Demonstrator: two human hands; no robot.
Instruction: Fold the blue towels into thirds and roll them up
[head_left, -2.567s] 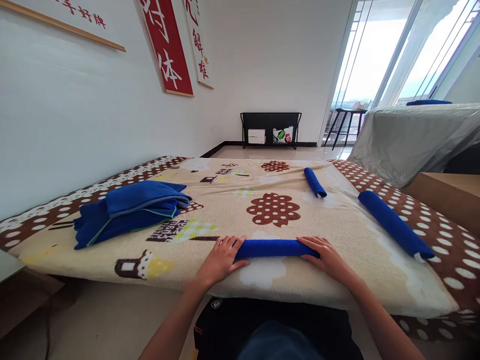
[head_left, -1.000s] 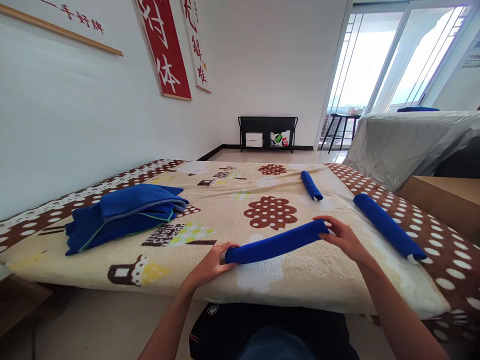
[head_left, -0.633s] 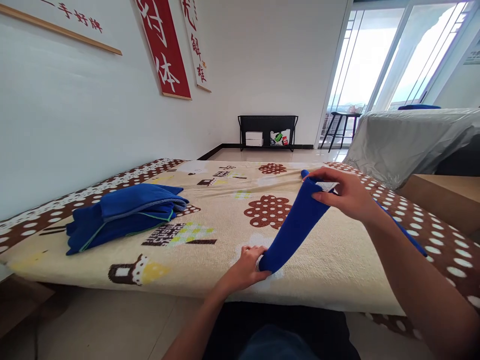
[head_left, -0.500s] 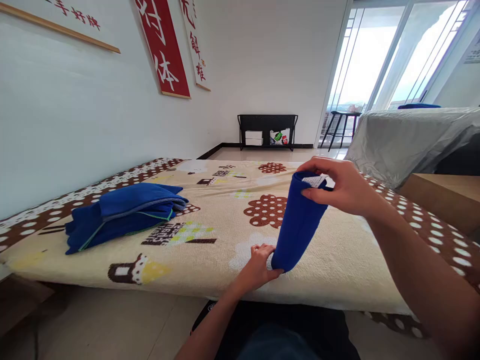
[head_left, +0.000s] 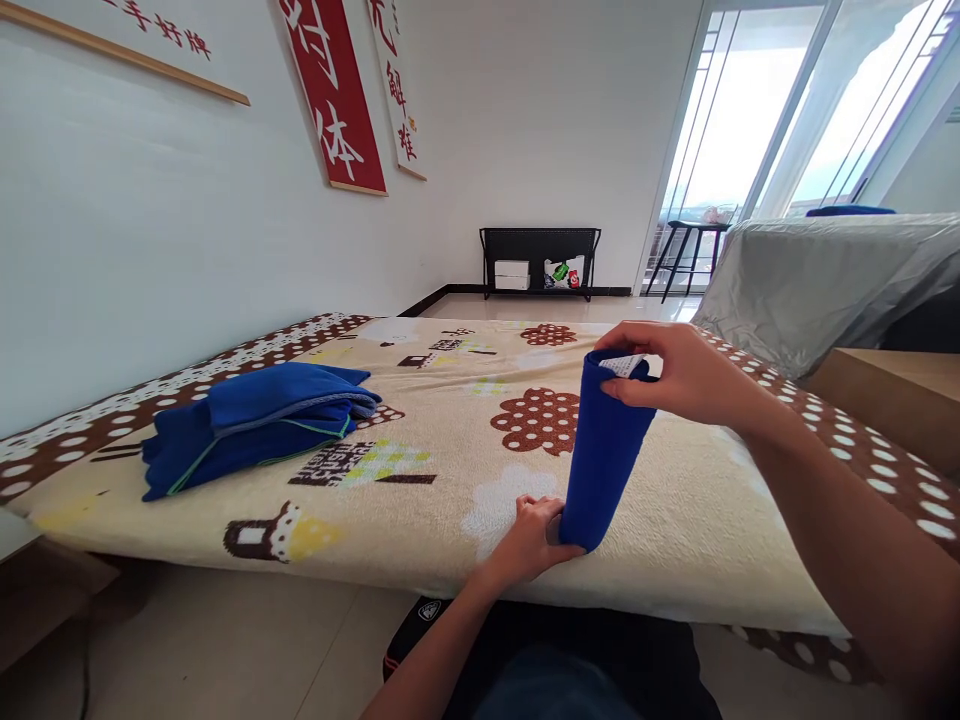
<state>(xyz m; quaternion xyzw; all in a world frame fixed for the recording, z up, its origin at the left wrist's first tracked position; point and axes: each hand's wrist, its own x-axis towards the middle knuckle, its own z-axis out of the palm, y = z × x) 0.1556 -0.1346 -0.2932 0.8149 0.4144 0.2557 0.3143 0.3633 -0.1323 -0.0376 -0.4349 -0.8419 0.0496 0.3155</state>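
Note:
A rolled blue cloth [head_left: 606, 460] stands nearly upright on the patterned blanket [head_left: 450, 520], close to the bed's front edge. My right hand [head_left: 660, 370] pinches its top end, thumb in front and fingers behind, beside a white label [head_left: 621, 366]. Low on the roll, my left hand [head_left: 536, 535] grips the bottom end with the thumb across the front; its other fingers are partly hidden behind. To the left lies a loosely folded pile of blue cloth [head_left: 259, 425] with green and grey edging, apart from both hands.
Beyond the bed a black rack [head_left: 540, 262] with white boxes stands against the wall. At right are a plastic-covered piece of furniture [head_left: 832, 275], a brown box [head_left: 885, 400] and a black stool [head_left: 686, 255]. Hanging scrolls [head_left: 337, 100] are on the left wall.
The rolled cloth has tipped more upright, and its lower end has shifted slightly right with my left hand. Both hands keep their hold. The view has moved slightly.

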